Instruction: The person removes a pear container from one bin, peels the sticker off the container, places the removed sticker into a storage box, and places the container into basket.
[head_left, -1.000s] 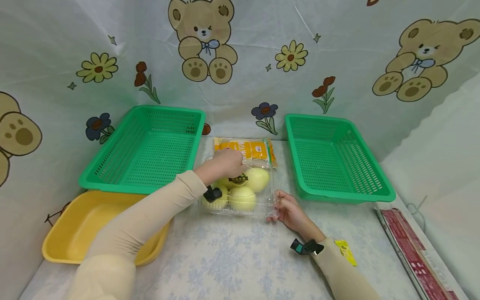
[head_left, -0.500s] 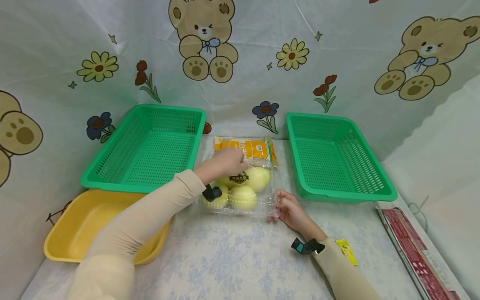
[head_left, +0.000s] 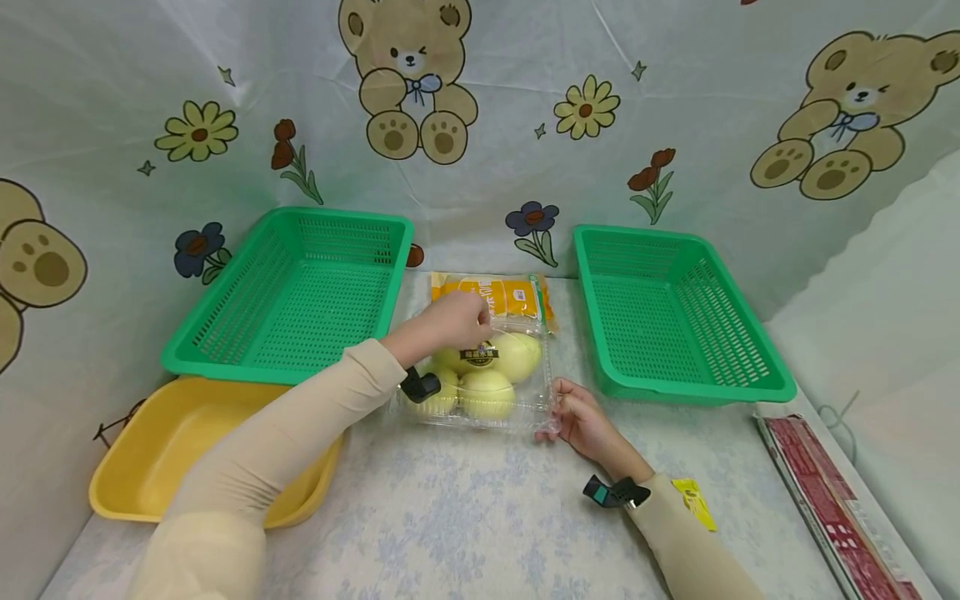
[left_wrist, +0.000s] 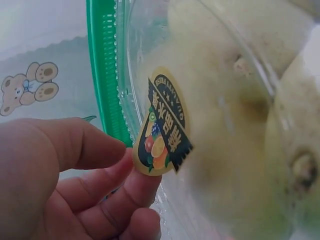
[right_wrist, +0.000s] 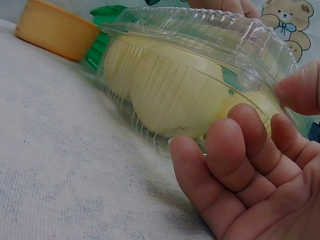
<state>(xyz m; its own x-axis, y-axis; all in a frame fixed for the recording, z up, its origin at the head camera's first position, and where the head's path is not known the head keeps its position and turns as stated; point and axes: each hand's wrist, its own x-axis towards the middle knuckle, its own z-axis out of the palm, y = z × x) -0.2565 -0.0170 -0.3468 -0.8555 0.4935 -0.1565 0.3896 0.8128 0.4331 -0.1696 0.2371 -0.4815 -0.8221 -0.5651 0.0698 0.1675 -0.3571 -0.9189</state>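
Observation:
A clear plastic fruit box (head_left: 532, 400) with several pale yellow-green round fruits (head_left: 487, 393) sits mid-table. On its lid is a black and gold sticker (left_wrist: 165, 125). My left hand (head_left: 459, 321) reaches over the box, and its thumb and fingertips pinch the sticker's edge in the left wrist view. How far the sticker is lifted from the lid is hard to tell. My right hand (head_left: 581, 423) grips the box's near right corner, thumb (right_wrist: 302, 92) at the upper rim and curled fingers (right_wrist: 225, 150) along the side.
Behind the box lies an orange food packet (head_left: 517, 296). Green baskets stand at left (head_left: 292, 375) and right (head_left: 690, 390). A yellow basin (head_left: 120, 492) is at the near left. A small yellow sachet (head_left: 693, 502) lies beside the right sleeve, and a long red-and-white package (head_left: 832, 508) at the right edge.
My left hand has shifted slightly back and left, showing more of the sticker in the head view. The right hand keeps its grip, and the box stays in place.

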